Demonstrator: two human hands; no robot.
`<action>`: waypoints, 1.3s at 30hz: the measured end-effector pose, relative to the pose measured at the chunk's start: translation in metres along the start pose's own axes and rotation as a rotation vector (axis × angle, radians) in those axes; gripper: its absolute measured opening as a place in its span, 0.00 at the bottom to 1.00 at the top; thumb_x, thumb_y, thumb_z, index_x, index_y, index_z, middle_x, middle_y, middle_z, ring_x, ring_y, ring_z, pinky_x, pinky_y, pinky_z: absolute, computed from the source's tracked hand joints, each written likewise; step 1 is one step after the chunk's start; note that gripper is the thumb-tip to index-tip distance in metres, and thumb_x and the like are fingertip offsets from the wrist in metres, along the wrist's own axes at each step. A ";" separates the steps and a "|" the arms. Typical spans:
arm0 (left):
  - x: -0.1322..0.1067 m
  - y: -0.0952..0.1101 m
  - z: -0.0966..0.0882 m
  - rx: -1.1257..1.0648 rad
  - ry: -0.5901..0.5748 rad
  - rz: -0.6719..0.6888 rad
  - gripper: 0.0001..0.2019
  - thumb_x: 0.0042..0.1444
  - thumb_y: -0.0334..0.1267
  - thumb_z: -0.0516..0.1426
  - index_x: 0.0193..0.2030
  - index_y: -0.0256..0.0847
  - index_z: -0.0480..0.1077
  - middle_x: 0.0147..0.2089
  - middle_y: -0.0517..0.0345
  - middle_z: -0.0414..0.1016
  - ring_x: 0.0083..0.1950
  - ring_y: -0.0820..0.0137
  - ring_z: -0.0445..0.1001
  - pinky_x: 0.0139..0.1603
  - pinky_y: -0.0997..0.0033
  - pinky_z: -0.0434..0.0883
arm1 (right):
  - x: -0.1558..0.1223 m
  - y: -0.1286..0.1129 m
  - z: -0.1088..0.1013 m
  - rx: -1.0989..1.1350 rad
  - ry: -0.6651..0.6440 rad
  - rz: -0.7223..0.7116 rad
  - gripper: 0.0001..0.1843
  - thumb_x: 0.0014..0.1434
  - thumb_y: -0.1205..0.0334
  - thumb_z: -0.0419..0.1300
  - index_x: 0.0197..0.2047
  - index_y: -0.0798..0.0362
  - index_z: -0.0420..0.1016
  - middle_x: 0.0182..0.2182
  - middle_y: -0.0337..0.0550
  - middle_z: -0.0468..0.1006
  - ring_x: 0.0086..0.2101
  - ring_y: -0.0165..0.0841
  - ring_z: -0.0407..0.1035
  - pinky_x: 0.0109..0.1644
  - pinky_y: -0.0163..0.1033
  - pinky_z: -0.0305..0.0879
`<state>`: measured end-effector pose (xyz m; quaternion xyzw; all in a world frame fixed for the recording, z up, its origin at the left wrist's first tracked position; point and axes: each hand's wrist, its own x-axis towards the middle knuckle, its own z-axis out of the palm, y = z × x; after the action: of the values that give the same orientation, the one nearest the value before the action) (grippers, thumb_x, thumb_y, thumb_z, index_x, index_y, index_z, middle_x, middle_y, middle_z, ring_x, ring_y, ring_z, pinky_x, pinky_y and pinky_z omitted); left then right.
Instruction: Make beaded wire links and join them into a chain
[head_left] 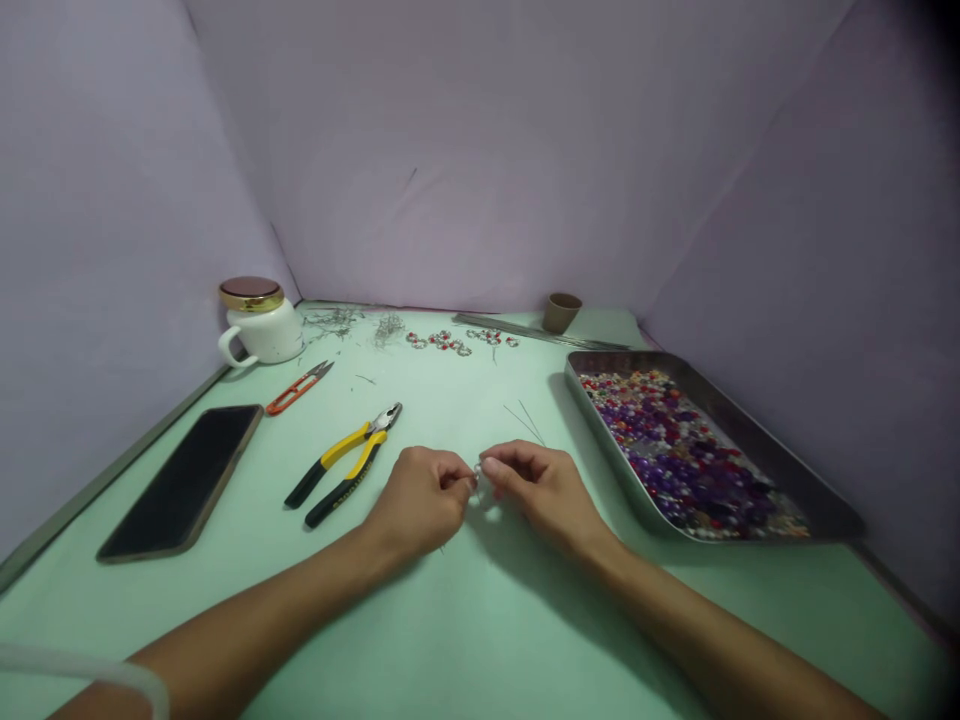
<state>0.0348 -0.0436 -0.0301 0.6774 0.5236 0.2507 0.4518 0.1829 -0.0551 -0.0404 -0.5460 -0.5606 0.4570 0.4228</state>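
Observation:
My left hand (426, 498) and my right hand (541, 492) meet over the middle of the green table, fingertips almost touching. Both are closed in a pinch on one small beaded wire piece (478, 474). It looks whitish and silvery; its finer detail is blurred and partly covered by the fingers. Thin loose wires (531, 424) lie just beyond my right hand. Pliers (352, 462) with yellow and black handles rest left of my left hand, jaws pointing away from me and slightly parted.
A metal tray (621, 478) of mixed beads stands at the right. On the left are a phone (184, 482), orange thread snips (298, 388) and a lidded white mug (266, 332). Beaded rings (442, 342), wire scraps (334, 320), a wire bundle (517, 328) and a brown cup (561, 313) line the back.

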 end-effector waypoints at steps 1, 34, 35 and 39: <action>-0.001 0.001 0.001 0.025 -0.001 0.005 0.10 0.46 0.36 0.49 0.17 0.37 0.63 0.15 0.65 0.54 0.18 0.78 0.52 0.18 0.77 0.50 | 0.001 -0.001 -0.001 -0.006 -0.032 0.027 0.10 0.48 0.58 0.58 0.28 0.56 0.74 0.21 0.40 0.72 0.23 0.27 0.63 0.27 0.32 0.59; 0.001 0.004 -0.001 -0.183 -0.072 -0.058 0.06 0.44 0.36 0.54 0.23 0.35 0.68 0.16 0.65 0.62 0.17 0.80 0.55 0.17 0.78 0.51 | 0.001 -0.004 -0.004 0.095 -0.076 0.095 0.03 0.45 0.65 0.58 0.24 0.57 0.71 0.16 0.35 0.68 0.17 0.23 0.60 0.22 0.30 0.57; 0.001 0.004 -0.001 -0.204 -0.087 -0.064 0.06 0.44 0.36 0.54 0.24 0.35 0.68 0.17 0.64 0.64 0.16 0.80 0.55 0.17 0.78 0.51 | 0.002 -0.003 -0.004 0.086 -0.073 0.084 0.04 0.45 0.65 0.58 0.25 0.57 0.71 0.17 0.35 0.69 0.17 0.23 0.60 0.22 0.30 0.58; 0.001 0.005 -0.001 -0.267 -0.139 -0.105 0.09 0.47 0.38 0.52 0.23 0.35 0.67 0.18 0.62 0.67 0.12 0.82 0.55 0.13 0.79 0.51 | 0.002 0.001 -0.005 0.055 -0.068 0.032 0.04 0.45 0.65 0.58 0.25 0.56 0.71 0.19 0.36 0.70 0.19 0.23 0.61 0.24 0.30 0.58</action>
<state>0.0365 -0.0425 -0.0249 0.5988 0.4879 0.2467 0.5853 0.1878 -0.0527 -0.0403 -0.5272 -0.5530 0.4973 0.4111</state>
